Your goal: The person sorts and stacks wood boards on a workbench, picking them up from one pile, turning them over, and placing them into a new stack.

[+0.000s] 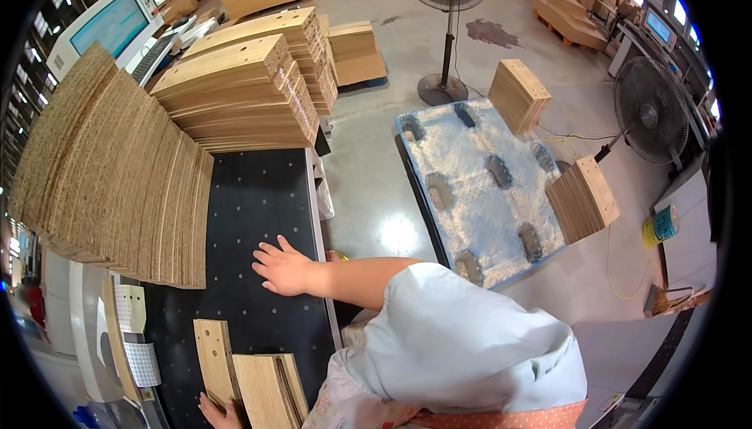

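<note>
My right hand [286, 267] lies on the black worktop [258, 209], fingers spread and nothing in it. At the bottom edge, partly cut off, my left hand [222, 413] is at the near end of a light wooden board [210, 351]. Its fingers lie along the board's left edge and the thumb is over the board. Right beside it lies another wooden board [260, 386], with a further board edge showing at its right. Small holes show in the first board's far end.
A tall stack of chipboard panels [117, 170] stands on the worktop's left, with piled wood-faced boards [243, 100] beyond. Right of the bench, a blue pallet [493, 194] carries two board stacks [521, 96]. Two black fans [650, 112] and a yellow-and-teal bucket [660, 226] stand on the floor.
</note>
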`<state>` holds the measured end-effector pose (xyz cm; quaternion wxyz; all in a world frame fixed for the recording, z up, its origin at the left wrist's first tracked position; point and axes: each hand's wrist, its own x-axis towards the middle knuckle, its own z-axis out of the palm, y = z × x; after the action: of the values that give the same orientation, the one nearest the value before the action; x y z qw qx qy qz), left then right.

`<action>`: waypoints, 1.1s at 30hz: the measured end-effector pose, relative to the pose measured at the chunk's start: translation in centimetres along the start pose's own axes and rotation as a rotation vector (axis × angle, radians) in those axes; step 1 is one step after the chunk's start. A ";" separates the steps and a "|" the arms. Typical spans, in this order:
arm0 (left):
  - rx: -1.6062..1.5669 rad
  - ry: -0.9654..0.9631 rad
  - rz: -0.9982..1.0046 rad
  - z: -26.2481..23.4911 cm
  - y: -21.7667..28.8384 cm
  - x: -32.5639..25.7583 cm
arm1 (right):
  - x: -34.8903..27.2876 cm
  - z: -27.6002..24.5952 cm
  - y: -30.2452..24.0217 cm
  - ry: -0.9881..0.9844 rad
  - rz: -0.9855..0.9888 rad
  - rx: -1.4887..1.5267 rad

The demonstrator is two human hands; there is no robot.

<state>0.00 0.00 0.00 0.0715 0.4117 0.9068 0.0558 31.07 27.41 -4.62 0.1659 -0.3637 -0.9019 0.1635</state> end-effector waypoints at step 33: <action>0.078 -0.138 0.091 -1.1 0.1 -1.8 | 1.1 -0.5 -1.6 -0.039 -0.042 -0.106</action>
<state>1.06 -1.30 1.21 0.1150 0.4577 0.8816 -0.0049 29.57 27.21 -3.35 0.1320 -0.3496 -0.9199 0.1191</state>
